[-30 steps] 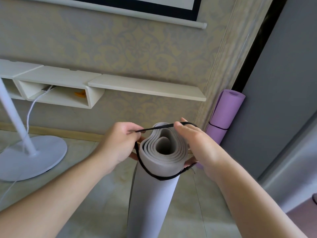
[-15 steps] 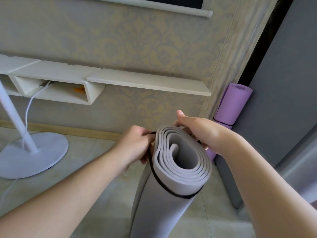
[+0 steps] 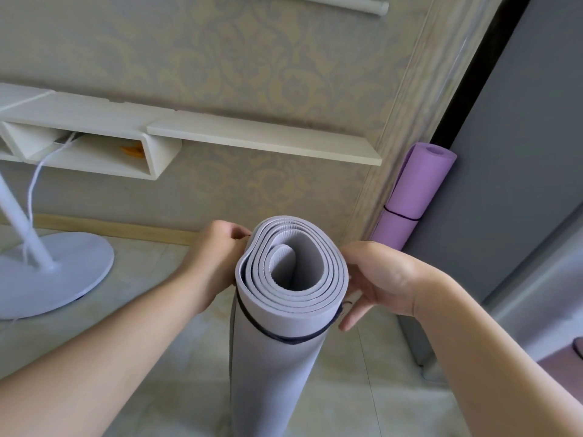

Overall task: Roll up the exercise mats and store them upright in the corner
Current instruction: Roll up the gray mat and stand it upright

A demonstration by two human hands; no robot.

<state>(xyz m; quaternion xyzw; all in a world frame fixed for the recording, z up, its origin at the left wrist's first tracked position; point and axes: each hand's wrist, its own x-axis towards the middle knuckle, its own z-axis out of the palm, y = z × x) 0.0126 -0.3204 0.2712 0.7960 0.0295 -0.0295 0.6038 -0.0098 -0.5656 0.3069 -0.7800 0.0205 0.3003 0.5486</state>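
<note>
Nearest the camera, a rolled grey mat (image 3: pixel 277 367) stands upright on the tiled floor (image 3: pixel 356 402), its open spiral end facing up in the middle of the view. A thin black band (image 3: pixel 277 336) circles the roll a little below its top edge.

The left hand (image 3: pixel 211 266) is against the left side of the roll near the top. Its grip is closed: the fingers are curled in and the fingertips meet at the roll's upper left rim, though whether they pinch the mat's edge or the band there cannot be told. The right hand (image 3: pixel 375 279) is at the right side of the roll, fingers pointing down and only loosely bent. Its grip is partly closed round the side of the mat, with the fingertips at the level of the band.

Left and a little farther off, a white round stand base (image 3: pixel 63 275) sits on the floor with a slanting white pole (image 3: pixel 19 222) rising from it and a white cord (image 3: pixel 38 175) hanging beside the pole.

Farther back, a white wall shelf (image 3: pixel 252 140) runs along the patterned wall (image 3: pixel 252 64), with an open box compartment at its left.

At far right, a purple rolled mat (image 3: pixel 413 190) stands upright in the corner, leaning where the wall meets a grey panel (image 3: pixel 511 152), a dark band round its middle.
</note>
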